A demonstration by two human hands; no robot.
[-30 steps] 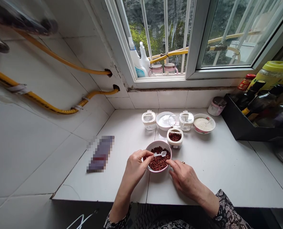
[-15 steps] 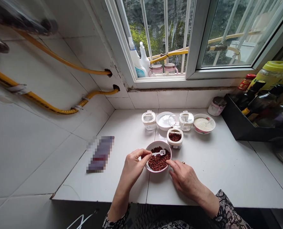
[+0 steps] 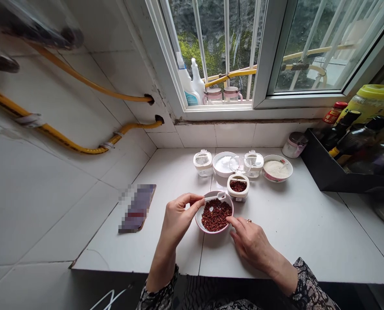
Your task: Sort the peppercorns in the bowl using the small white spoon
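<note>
My left hand (image 3: 180,215) pinches the handle of a small white spoon (image 3: 221,196) above the far side of a bowl (image 3: 211,233). Dark red peppercorns (image 3: 216,217) fill much of this white, pink-rimmed bowl, with a pale patch of its bottom showing. The spoon's scoop looks empty. My right hand (image 3: 251,239), with a ring on one finger, grips the bowl's right rim. Just behind the bowl stands a small clear spice jar (image 3: 238,197) with its lid flipped up and peppercorns inside.
Behind are two clear jars (image 3: 203,170) (image 3: 254,170), a dish of white grains (image 3: 224,163) and a patterned bowl of pale powder (image 3: 277,170). A phone-like, blurred object (image 3: 136,211) lies left. A black bottle box (image 3: 327,176) and lidded jar (image 3: 294,145) stand right.
My left hand has raised the spoon slightly, toward the bowl's far rim. A pale patch now shows among the peppercorns. My right hand stays at the bowl's rim.
</note>
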